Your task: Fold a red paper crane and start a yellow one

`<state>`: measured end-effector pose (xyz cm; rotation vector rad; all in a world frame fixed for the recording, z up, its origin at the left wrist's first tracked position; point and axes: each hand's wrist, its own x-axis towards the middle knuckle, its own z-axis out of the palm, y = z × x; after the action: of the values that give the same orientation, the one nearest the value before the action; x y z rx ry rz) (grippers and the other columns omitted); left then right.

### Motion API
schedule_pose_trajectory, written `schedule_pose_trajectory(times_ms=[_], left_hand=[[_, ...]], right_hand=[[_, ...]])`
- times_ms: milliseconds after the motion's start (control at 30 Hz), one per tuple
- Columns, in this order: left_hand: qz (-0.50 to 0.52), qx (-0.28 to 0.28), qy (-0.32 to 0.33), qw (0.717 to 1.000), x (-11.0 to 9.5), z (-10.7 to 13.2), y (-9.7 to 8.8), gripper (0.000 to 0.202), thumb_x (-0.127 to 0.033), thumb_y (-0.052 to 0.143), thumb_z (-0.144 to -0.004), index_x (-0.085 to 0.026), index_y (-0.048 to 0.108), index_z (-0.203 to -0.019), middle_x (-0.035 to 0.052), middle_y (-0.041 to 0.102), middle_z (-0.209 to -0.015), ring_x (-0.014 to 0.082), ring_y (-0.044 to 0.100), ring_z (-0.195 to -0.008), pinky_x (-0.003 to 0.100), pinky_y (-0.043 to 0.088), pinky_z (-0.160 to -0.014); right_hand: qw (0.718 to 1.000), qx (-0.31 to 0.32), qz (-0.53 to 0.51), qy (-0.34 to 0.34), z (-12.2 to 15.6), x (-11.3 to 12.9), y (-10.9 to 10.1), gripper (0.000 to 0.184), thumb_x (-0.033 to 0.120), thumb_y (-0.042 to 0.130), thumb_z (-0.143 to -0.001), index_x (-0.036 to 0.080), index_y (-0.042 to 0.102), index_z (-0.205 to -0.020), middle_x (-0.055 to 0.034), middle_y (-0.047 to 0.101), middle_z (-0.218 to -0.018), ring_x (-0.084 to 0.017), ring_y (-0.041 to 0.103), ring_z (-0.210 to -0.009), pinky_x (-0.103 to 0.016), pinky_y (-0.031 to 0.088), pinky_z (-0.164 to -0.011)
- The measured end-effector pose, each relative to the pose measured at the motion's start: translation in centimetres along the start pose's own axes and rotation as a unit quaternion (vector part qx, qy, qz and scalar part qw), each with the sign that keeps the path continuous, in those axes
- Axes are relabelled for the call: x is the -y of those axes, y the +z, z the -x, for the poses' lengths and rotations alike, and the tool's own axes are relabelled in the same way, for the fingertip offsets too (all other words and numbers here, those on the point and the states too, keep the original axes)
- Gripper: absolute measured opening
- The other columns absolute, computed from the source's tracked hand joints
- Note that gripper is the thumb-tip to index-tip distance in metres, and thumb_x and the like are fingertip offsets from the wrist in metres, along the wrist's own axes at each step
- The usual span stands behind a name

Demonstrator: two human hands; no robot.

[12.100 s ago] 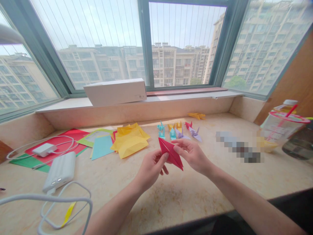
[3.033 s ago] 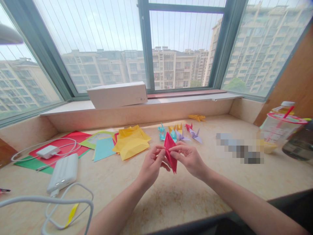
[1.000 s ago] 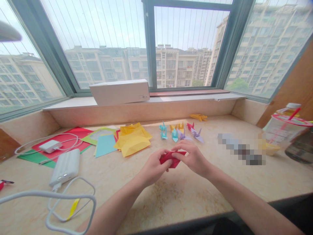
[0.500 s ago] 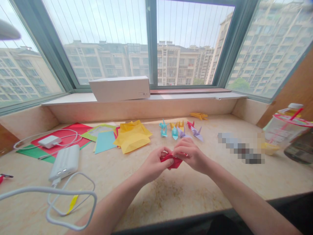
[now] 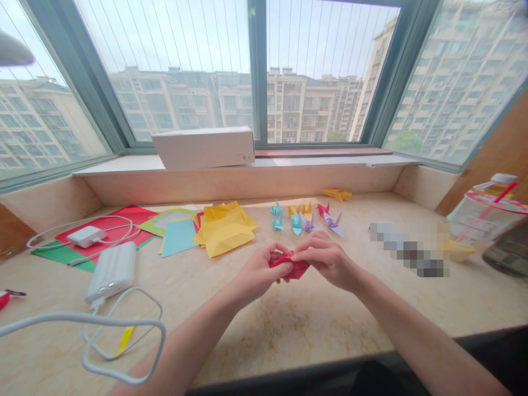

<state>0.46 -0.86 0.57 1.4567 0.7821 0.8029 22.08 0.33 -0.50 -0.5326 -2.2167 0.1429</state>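
A folded red paper piece (image 5: 293, 266) is held just above the marble counter (image 5: 313, 324), pinched from both sides. My left hand (image 5: 258, 271) grips its left end with thumb and curled fingers. My right hand (image 5: 328, 259) closes over its right part from above, so much of the paper is hidden. Behind my hands stands a small row of finished paper cranes (image 5: 306, 219) in blue, yellow, red and purple.
A yellow paper pile (image 5: 226, 228) and coloured sheets (image 5: 176, 235) lie at the back left. A white power bank (image 5: 111, 270) with looping cables (image 5: 124, 341) and a charger (image 5: 86, 235) sit left. A lidded cup with straw (image 5: 487, 217) stands right. A white box (image 5: 203, 147) rests on the sill.
The red paper, earlier held upright as a long pointed shape, now lies low and flat between my hands, mostly covered by my fingers. My hands have drawn closer together.
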Motion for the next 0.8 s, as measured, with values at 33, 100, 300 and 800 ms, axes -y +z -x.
schedule_pose_trajectory(times_ms=[33,100,300,800], left_hand=[[0.002,0.001,-0.003,1.000,-0.01,0.00,0.05,0.026,-0.033,0.071,-0.081,-0.017,0.054,-0.093,0.0033,0.070,-0.075,0.0135,0.061,-0.064,0.023,0.043,-0.057],[0.010,0.003,-0.008,1.000,-0.06,0.03,0.17,0.027,-0.033,0.072,-0.080,-0.017,0.054,-0.092,0.0028,0.070,-0.072,0.0132,0.060,-0.063,0.023,0.042,-0.056],[0.052,-0.003,-0.024,0.998,-0.40,0.22,0.52,0.028,-0.033,0.073,-0.079,-0.016,0.055,-0.093,0.0068,0.074,-0.079,0.0142,0.063,-0.066,0.025,0.044,-0.062],[0.020,-0.033,0.014,0.999,-0.08,0.05,0.68,0.025,-0.032,0.067,-0.084,-0.013,0.059,-0.099,0.0107,0.075,-0.080,0.0197,0.069,-0.072,0.026,0.047,-0.061]], right_hand=[[1.000,0.000,0.000,-0.003,-0.01,-0.01,0.00,0.023,0.009,0.056,-0.093,0.024,0.070,-0.104,-0.0036,0.072,-0.094,-0.018,0.059,-0.086,-0.037,0.042,-0.082],[1.000,-0.002,0.001,-0.004,0.00,-0.06,0.00,0.022,0.009,0.056,-0.093,0.023,0.071,-0.102,-0.0033,0.072,-0.092,-0.018,0.059,-0.084,-0.037,0.042,-0.081],[0.999,-0.009,0.030,-0.005,0.13,0.02,-0.04,0.020,0.010,0.056,-0.094,0.022,0.069,-0.103,-0.0036,0.071,-0.093,-0.018,0.057,-0.086,-0.038,0.041,-0.082],[0.998,-0.015,0.066,-0.020,0.06,0.40,0.11,0.022,0.010,0.054,-0.094,0.021,0.068,-0.107,-0.0051,0.069,-0.094,-0.019,0.056,-0.088,-0.037,0.042,-0.081]])
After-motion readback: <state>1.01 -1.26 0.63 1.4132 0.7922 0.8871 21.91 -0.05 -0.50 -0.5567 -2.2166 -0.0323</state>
